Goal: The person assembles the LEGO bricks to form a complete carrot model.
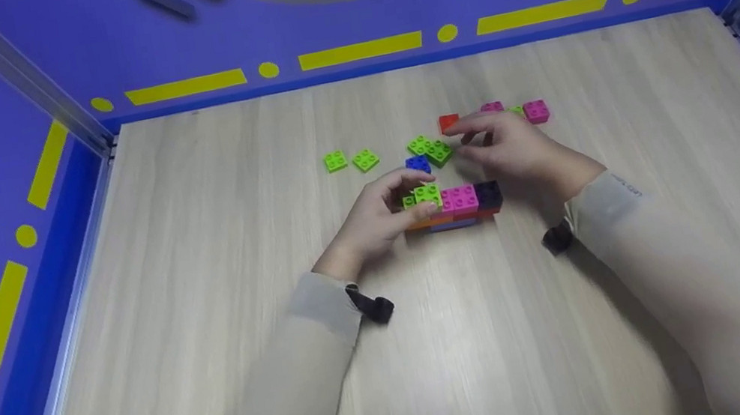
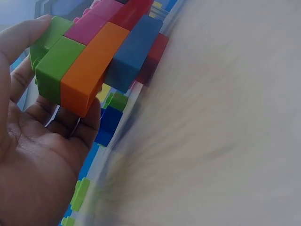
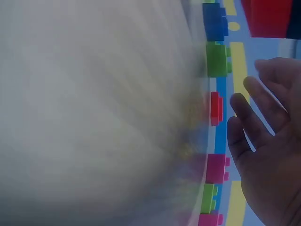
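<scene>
In the head view my left hand (image 1: 372, 218) grips the left end of a built block of toy bricks, its thumb and fingers around a light green brick (image 1: 427, 194) on top. Pink bricks (image 1: 463, 197) and a black brick (image 1: 488, 196) make up the block's right part. From the left wrist, an orange brick (image 2: 91, 68), a blue brick (image 2: 134, 54) and a red brick (image 2: 154, 59) show lower down on it. My right hand (image 1: 515, 147) hovers beyond the block with loosely bent fingers and nothing between them, near a green brick (image 1: 439, 152) and a flat red brick (image 1: 449, 123).
Two light green bricks (image 1: 335, 161) lie at the back left. A blue brick (image 1: 417, 164) sits just behind the block. Toward the back right are pink bricks (image 1: 536, 111) and a light green one, partly behind my right hand. A blue wall (image 1: 367, 18) borders the wooden table (image 1: 222, 188).
</scene>
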Demonstrator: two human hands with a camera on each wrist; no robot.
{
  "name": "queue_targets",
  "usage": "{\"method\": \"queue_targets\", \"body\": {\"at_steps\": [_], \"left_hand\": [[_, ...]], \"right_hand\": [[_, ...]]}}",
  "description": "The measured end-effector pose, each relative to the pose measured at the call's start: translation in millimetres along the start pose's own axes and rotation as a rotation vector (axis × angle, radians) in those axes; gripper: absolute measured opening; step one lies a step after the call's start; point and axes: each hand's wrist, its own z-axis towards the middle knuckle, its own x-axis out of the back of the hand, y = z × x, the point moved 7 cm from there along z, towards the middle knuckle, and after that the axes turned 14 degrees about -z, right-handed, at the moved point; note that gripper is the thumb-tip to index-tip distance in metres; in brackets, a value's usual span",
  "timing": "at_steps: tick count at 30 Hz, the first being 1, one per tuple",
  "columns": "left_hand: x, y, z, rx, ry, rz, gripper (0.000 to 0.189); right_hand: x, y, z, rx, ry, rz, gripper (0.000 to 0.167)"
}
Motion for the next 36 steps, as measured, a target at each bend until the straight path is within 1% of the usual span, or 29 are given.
{"method": "queue_targets", "body": {"at_steps": [4, 9, 12, 15, 18, 20, 26, 29, 36], "left_hand": [[0.4, 0.2, 1.0, 0.004, 0.017, -0.037, 0.039], [1.1, -0.1, 0.7, 0.005, 0.022, -0.040, 0.038], [1.1, -1.7, 0.0, 0.013, 0.023, -0.030, 0.041], [1.5, -4.5, -0.8, 0.025, 0.031, -0.028, 0.042], [1.4, -6.2, -1.9, 0.031, 0.037, -0.033, 0.040], [0.9, -6.4, -1.9, 0.030, 0.037, -0.036, 0.038], [1.0, -5.0, -1.5, 0.033, 0.042, -0.021, 0.037], [1.3, -4.9, -1.5, 0.036, 0.047, -0.017, 0.036], [1.2, -5.0, -1.0, 0.037, 0.044, -0.007, 0.040]], "right_hand": [[-4, -6, 5.8, 0.029, -0.055, -0.081, 0.047], [-9, -14, 10.3, 0.082, -0.111, -0.281, 0.054], [-9, -18, 11.7, 0.111, -0.091, -0.379, 0.049], [-7, -20, 11.4, 0.099, -0.052, -0.401, 0.040], [-5, -17, 10.6, 0.055, -0.035, -0.384, 0.033], [-5, -13, 9.4, 0.019, -0.041, -0.366, 0.032], [-2, -1, 2.3, -0.060, -0.053, -0.254, 0.039], [3, 1, -3.4, -0.064, -0.030, -0.220, 0.041], [14, 4, -18.9, 0.000, 0.064, -0.178, 0.035]]}}
